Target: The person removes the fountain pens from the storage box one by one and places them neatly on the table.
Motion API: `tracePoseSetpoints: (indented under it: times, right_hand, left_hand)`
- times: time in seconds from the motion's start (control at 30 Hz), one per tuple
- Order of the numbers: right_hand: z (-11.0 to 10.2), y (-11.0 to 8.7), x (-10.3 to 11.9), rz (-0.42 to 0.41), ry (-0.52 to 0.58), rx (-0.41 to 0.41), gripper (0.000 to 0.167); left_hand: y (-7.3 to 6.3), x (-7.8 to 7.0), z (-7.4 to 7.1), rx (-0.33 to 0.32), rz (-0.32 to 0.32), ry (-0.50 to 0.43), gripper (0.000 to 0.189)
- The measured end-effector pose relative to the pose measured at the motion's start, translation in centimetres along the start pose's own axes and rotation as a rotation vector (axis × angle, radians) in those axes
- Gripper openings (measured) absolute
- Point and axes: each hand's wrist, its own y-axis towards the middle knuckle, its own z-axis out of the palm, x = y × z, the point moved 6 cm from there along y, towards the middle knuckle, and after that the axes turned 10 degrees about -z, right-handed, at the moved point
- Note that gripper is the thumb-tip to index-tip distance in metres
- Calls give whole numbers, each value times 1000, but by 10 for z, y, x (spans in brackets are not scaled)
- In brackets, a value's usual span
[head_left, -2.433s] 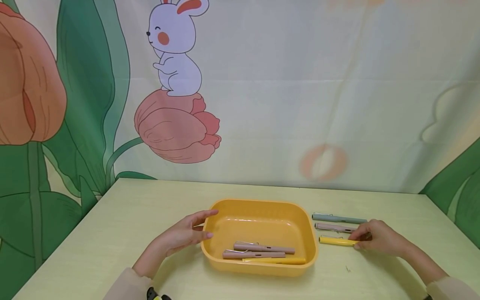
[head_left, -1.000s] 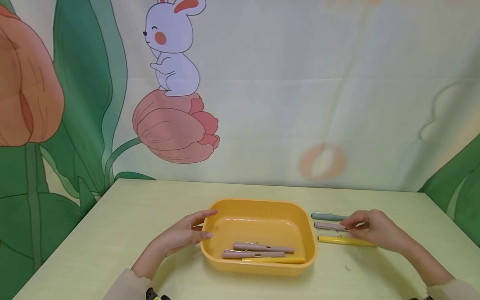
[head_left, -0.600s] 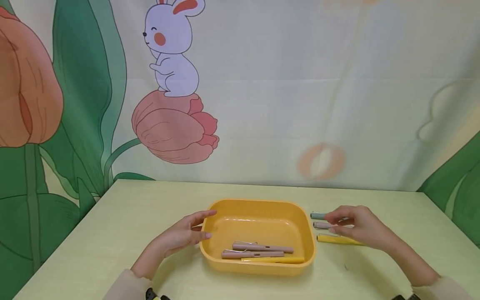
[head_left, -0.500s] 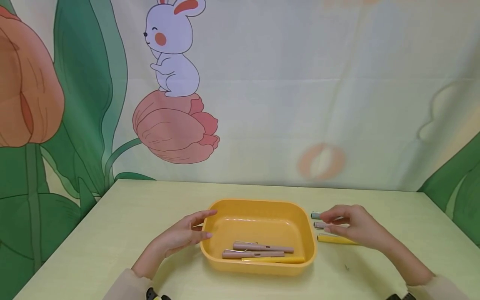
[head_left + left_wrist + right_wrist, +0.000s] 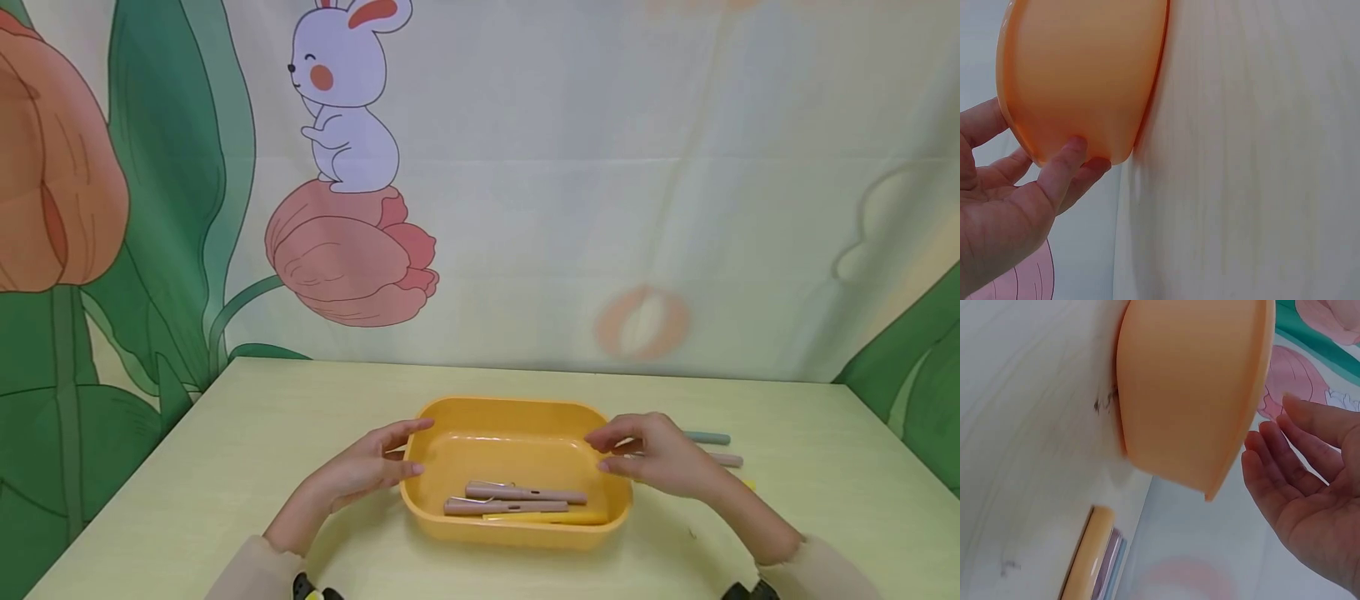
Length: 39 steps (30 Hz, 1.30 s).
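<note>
A yellow plastic tray (image 5: 517,535) sits on the table. My left hand (image 5: 367,460) holds its left rim, with fingertips against the outer wall in the left wrist view. Inside lie two mauve pens (image 5: 517,507) with clips and one yellow pen (image 5: 547,518), along the front. My right hand (image 5: 656,454) is at the right rim, fingers loosely bent and nothing between them in the right wrist view. Behind that hand and wrist, partly hidden, lie a grey-green pen (image 5: 708,437), a mauve pen (image 5: 727,460) and a yellow pen (image 5: 1088,556) on the table.
The pale wooden table (image 5: 300,400) ends at a hanging cloth (image 5: 525,208) printed with a rabbit and tulips. A small dark mark (image 5: 692,533) shows on the tabletop right of the tray.
My right hand has let go of the yellow pen on the table, risen, and moved left over the pens to the tray's right rim. My left hand has stayed on the left rim.
</note>
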Motion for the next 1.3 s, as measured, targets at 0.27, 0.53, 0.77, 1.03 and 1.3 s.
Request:
tracePoseSetpoints:
  times: [0.27, 0.53, 0.77, 1.03, 1.3]
  right_hand:
    - [23, 13, -2, 47, 16, 60, 29]
    - [41, 25, -5, 6, 28, 98, 29]
    - [57, 34, -11, 11, 14, 130, 26]
    - [69, 42, -14, 8, -30, 165, 23]
    - [80, 48, -19, -16, -139, 225, 20]
  left_hand:
    - [0, 0, 0, -6, -1, 4, 63]
    - [0, -1, 0, -7, -6, 3, 63]
    - [-1, -1, 0, -4, -4, 1, 63]
    - [0, 0, 0, -10, -2, 2, 63]
    - [-1, -1, 1, -5, -4, -2, 63]
